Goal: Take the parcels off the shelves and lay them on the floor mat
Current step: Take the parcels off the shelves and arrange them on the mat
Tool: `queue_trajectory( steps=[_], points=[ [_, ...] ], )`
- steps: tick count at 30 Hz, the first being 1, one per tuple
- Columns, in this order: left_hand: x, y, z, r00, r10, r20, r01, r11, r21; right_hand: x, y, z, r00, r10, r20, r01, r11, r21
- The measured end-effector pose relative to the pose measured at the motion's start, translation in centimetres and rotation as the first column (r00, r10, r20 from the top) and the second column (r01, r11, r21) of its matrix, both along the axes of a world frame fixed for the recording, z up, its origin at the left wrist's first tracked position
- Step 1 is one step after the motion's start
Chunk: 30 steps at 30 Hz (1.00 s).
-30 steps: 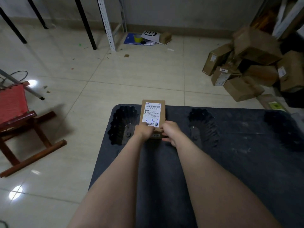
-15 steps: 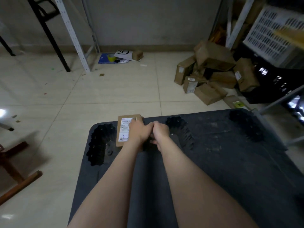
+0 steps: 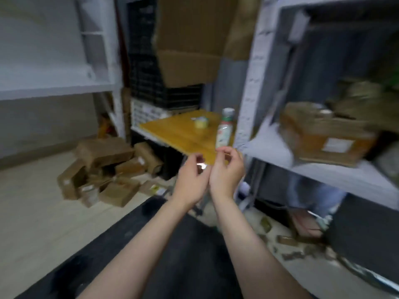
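And the view has swung right up off the floor. A moment ago both hands were pressing a small labelled box down onto the mat (image 3: 172, 244); now that box is out of sight and the shelf (image 3: 323, 176) fills the right of the picture. I read that as one delivery done and the next pick-up starting.

The hands have come up with the turn. The left hand (image 3: 190, 182) and the right hand (image 3: 226, 173) hang close together in the air just short of the shelf's near corner post, wrists almost touching, palms turned toward each other. The fingers are loosely curled and slack on both. They are not clamped on anything, though the frame is smeared and a pale glint sits between them that I can't identify.

The next candidate is a brown parcel (image 3: 323, 137) with a pale label, sitting on the shelf board well to the right of the hands, with more bundles behind it. Neither hand touches it yet.

Left of the shelf's post stands a small yellow table (image 3: 179, 132) carrying a bottle (image 3: 224, 130). Further left of the shelf, a heap of boxes (image 3: 103, 169) lies on the tiles, off the mat. The reach ahead looks rightward and slightly up — a two-handed grab, most likely.
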<state>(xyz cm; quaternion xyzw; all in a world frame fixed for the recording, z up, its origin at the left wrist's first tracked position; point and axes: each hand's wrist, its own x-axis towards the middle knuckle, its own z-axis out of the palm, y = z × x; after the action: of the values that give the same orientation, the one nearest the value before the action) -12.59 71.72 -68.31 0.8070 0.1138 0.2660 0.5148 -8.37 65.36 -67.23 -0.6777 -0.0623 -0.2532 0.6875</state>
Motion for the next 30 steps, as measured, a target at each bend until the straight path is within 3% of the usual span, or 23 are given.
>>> queue_trajectory(
  steps=[3, 7, 13, 16, 19, 22, 27, 30],
  points=[
    [4.3, -7.1, 5.5, 0.985, -0.156, 0.070, 0.144, 0.979, 0.145, 2.6, -8.8, 5.6, 0.968, -0.184, 0.169, 0.192, 0.981, -0.035],
    [7.7, -15.2, 10.6, 0.957, -0.275, 0.093, 0.248, 0.941, 0.230, 4.6, -17.8, 10.8, 0.905, -0.305, 0.296, 0.341, 0.937, -0.079],
    [12.0, -20.9, 14.0, 0.972, -0.234, 0.032, 0.214, 0.928, 0.304, 7.4, -25.5, 13.4, 0.751, -0.474, 0.459, 0.586, 0.800, -0.132],
    [13.9, -21.6, 14.4, 0.983, -0.177, -0.054, 0.184, 0.917, 0.355, 9.3, -26.5, 12.8, 0.806, -0.498, 0.320, 0.571, 0.798, -0.193],
    [15.5, -22.1, 14.4, 0.974, -0.175, -0.146, 0.220, 0.888, 0.403, 11.0, -26.3, 11.5, 0.862, -0.508, -0.006, 0.489, 0.833, -0.258],
    [16.6, -22.1, 13.8, 0.949, -0.195, -0.246, 0.291, 0.841, 0.455, 12.5, -26.0, 10.4, 0.880, -0.414, -0.233, 0.379, 0.907, -0.182],
    [17.3, -20.7, 13.0, 0.937, -0.240, -0.253, 0.340, 0.793, 0.506, 14.0, -24.5, 8.7, 0.909, -0.261, -0.324, 0.239, 0.965, -0.107],
    [17.6, -19.7, 12.9, 0.932, -0.206, -0.298, 0.350, 0.727, 0.591, 14.2, -23.3, 8.3, 0.898, -0.354, -0.259, 0.318, 0.932, -0.171]
  ],
)
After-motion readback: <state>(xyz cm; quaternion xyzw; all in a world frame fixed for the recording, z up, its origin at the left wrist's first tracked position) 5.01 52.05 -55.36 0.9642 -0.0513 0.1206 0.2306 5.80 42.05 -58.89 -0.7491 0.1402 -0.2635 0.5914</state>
